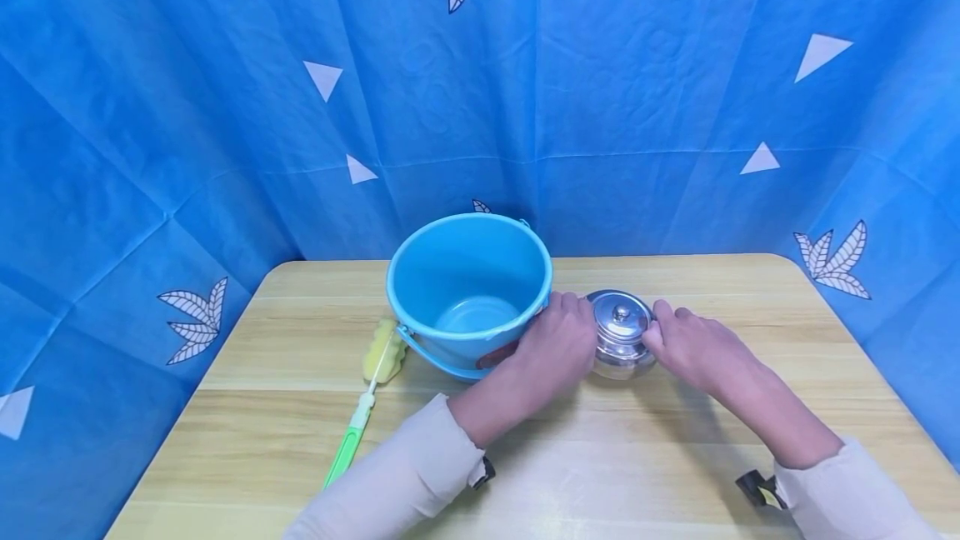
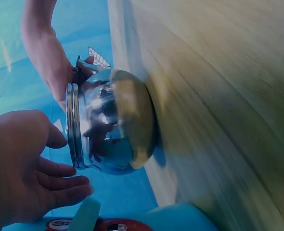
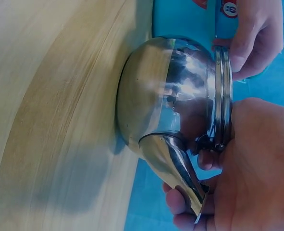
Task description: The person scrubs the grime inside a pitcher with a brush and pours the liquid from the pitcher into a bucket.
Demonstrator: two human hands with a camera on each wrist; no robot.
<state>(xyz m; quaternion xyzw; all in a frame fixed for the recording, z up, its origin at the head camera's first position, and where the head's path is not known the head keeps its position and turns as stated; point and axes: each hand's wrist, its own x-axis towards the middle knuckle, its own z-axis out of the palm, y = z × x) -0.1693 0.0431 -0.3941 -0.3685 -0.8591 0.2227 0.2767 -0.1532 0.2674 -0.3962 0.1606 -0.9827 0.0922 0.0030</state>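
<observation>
A shiny stainless steel teapot with a knobbed lid on top stands on the table. At its left side my left hand holds the rim edge between thumb and fingers, seen closer in the left wrist view as a hand. On the opposite side my right hand grips the short spout; in the right wrist view fingers of that hand curl around it. The teapot looks upright, its base close to or on the wood.
Left of the teapot stands a light blue bucket, its handle hanging down in front, close to my left hand. A yellow sponge brush with a green handle lies left of the bucket, partly behind my left sleeve. Blue curtain surrounds the wooden table.
</observation>
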